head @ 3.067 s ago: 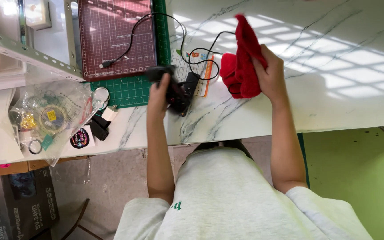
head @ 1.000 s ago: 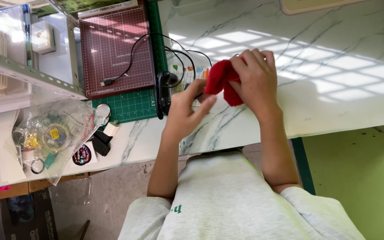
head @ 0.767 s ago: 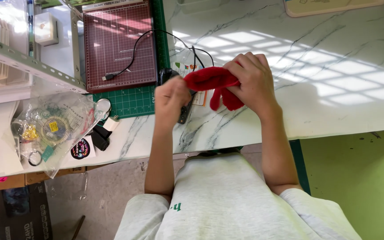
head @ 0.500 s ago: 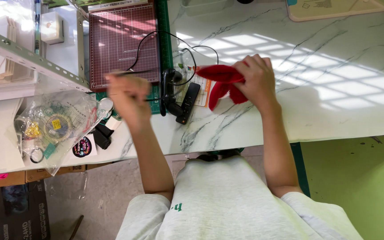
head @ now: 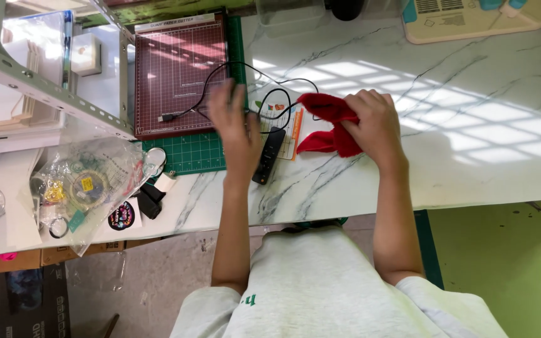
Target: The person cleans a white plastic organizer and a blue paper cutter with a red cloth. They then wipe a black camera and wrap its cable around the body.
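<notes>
Our right hand (head: 376, 122) clenches a crumpled red cloth (head: 327, 124), bunching it against the white marble-patterned tabletop (head: 471, 144); the fabric spreads out from under the fingers toward nine o'clock, one fold pointing up and another trailing down. Our left hand (head: 234, 122) hovers blurred, fingers spread and grasping nothing, over the spot where the thin black cable (head: 220, 87) loops. Just at three o'clock from that hand lies a slim black rectangular device (head: 268, 155), angled on the tabletop and partly overlapping a small printed paper card (head: 286, 122). The cloth sits just beside this card, at its three o'clock side.

At eleven o'clock from our left hand rests a dark red gridded paper-cutter board (head: 180, 75), and the cable's plug end lies on it. Under the board a green cutting mat (head: 189, 153) shows at its lower edge and along its right edge. Toward eight o'clock, well apart from both hands, a clear plastic bag of small colourful parts (head: 86, 188) lies near a few little black pieces (head: 148, 203). A grey perforated metal shelf rail (head: 51, 94) crosses the far nine o'clock side. At one o'clock, near the table's far edge, a beige flat tray (head: 471, 19) sits.
</notes>
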